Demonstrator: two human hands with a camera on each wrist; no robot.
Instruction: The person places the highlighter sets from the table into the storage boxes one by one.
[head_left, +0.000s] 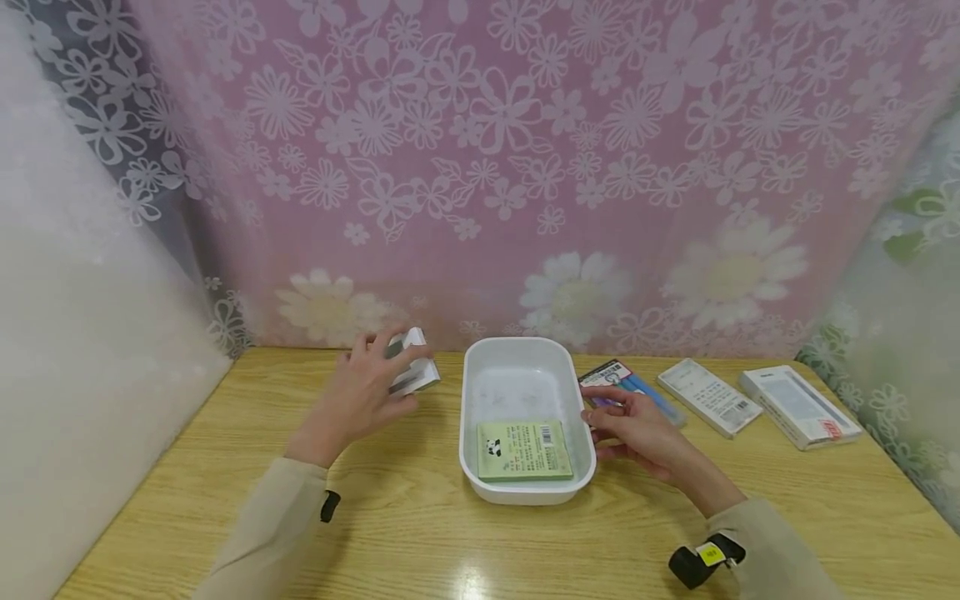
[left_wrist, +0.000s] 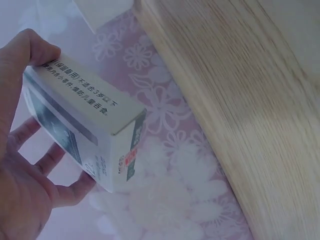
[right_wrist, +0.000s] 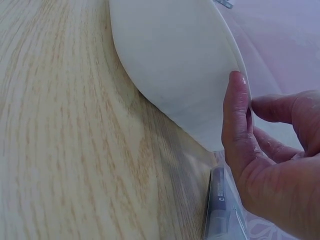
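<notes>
In the head view my left hand (head_left: pixel 363 387) holds a small white cardboard box (head_left: pixel 417 375) at the left of a white plastic tub (head_left: pixel 471 400). Up close in the left wrist view, the box (left_wrist: pixel 85 110) has dark printed text and a dark picture panel; the thumb lies on one side and fingers on another. My right hand (head_left: pixel 637 433) pinches the tub's right rim. The right wrist view has one finger along the tub's outer wall (right_wrist: pixel 170 65) and another at the rim. Inside the tub's near half lies a flat green packet (head_left: pixel 523 450) with a panda picture and barcode.
Right of the tub lies a clear packet of blue pens (head_left: pixel 645 396), partly behind my right hand. Beyond it lie a white box with a barcode (head_left: pixel 708 396) and another white box (head_left: pixel 798 406) with a red label. A flowered curtain (head_left: pixel 480 208) hangs behind the wooden table (head_left: pixel 405 517).
</notes>
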